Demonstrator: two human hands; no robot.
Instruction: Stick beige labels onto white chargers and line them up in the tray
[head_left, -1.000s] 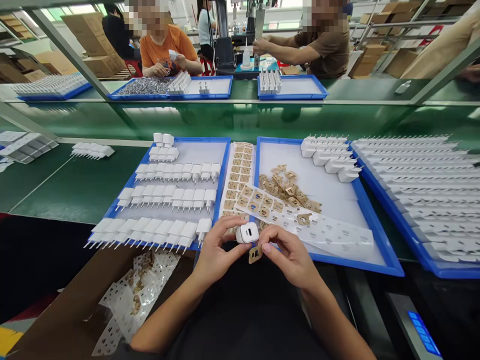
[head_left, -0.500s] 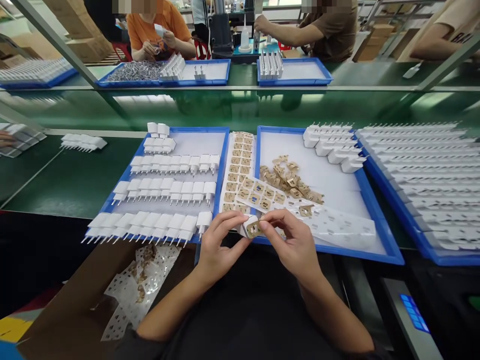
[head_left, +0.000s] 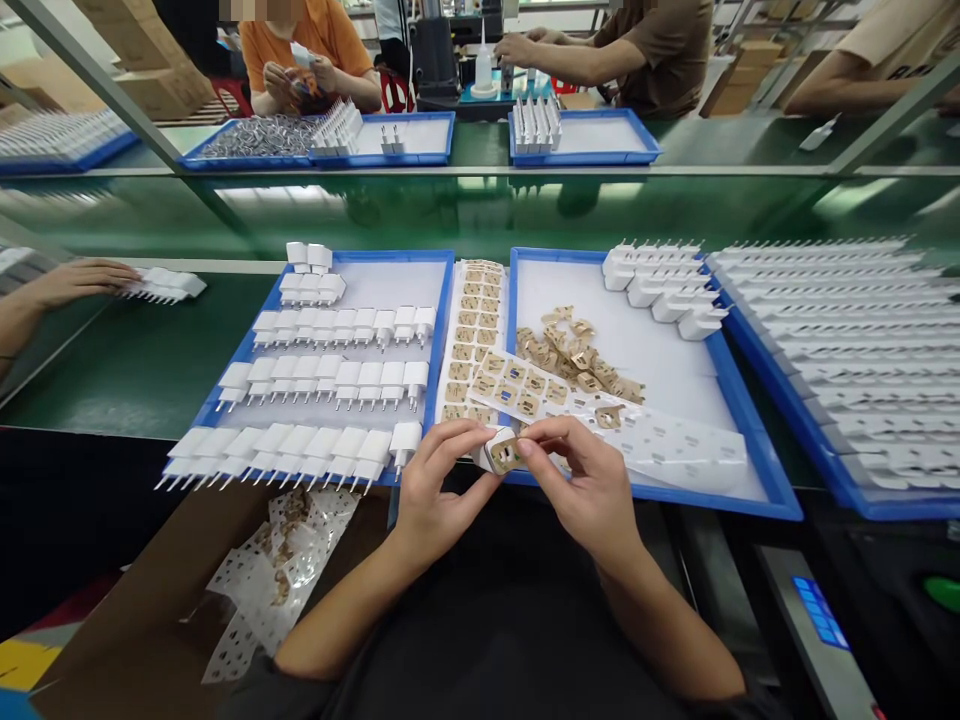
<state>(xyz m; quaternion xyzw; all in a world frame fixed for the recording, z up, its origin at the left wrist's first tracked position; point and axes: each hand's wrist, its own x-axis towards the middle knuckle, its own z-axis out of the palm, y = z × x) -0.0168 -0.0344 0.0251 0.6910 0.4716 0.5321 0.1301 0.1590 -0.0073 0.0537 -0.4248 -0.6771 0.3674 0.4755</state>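
Observation:
My left hand is closed on a white plug-in charger, fingers above and thumb below. The charger's end face, which has port openings, carries a tan sticker. My right hand pinches the right edge of that sticker between thumb and forefinger. Just beyond my hands a sheet of tan stickers lies partly over the right blue tray. A heap of loose tan pieces lies in that tray. To the left, rows of white chargers stand in the left blue tray.
Upright sticker sheets lie between the trays. A further tray of chargers stands at right. A co-worker's hand reaches in from the left. A cardboard box with used backing sheets sits below. Co-workers sit across the bench.
At the left, a co-worker's hand has come over to the row of chargers on the green bench. My hands stay almost in place around the charger and sticker. The view has shifted slightly.

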